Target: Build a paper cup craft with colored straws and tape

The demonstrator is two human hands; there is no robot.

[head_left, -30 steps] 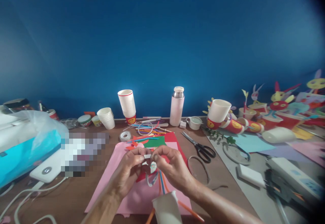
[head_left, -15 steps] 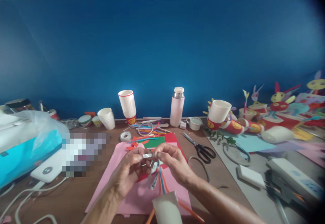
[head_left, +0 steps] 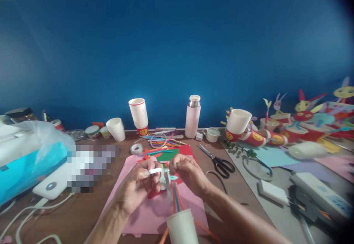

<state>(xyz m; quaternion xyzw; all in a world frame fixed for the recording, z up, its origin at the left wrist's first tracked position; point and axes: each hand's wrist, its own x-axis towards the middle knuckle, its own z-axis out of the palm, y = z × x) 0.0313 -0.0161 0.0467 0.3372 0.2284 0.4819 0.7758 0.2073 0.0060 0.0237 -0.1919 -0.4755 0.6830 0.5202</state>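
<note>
My left hand (head_left: 135,185) pinches a narrow white strip (head_left: 156,171) that looks like tape, between thumb and forefinger. Close beside it, my right hand (head_left: 186,172) has its fingertips pressed together at the strip's other end; what exactly they grip is too small to make out. A translucent strip (head_left: 169,192) dangles between the hands. Below stands a white paper cup (head_left: 182,227), with blue and orange thin sticks (head_left: 177,199) reaching out past its rim. Pink paper (head_left: 146,216) lies underneath, with red and green sheets (head_left: 168,156) and cut pieces behind the hands.
Black-handled scissors (head_left: 218,161) lie right of the paper. Behind are a tape roll (head_left: 136,148), stacked paper cups (head_left: 138,114), a pink bottle (head_left: 193,120) and loose coloured sticks. Cup figures (head_left: 302,116) and a power strip (head_left: 325,194) are at right, a white power bank (head_left: 52,184) at left.
My right hand has shifted slightly right, away from the left, and more of the white strip shows between them. The dangling strip hangs straighter.
</note>
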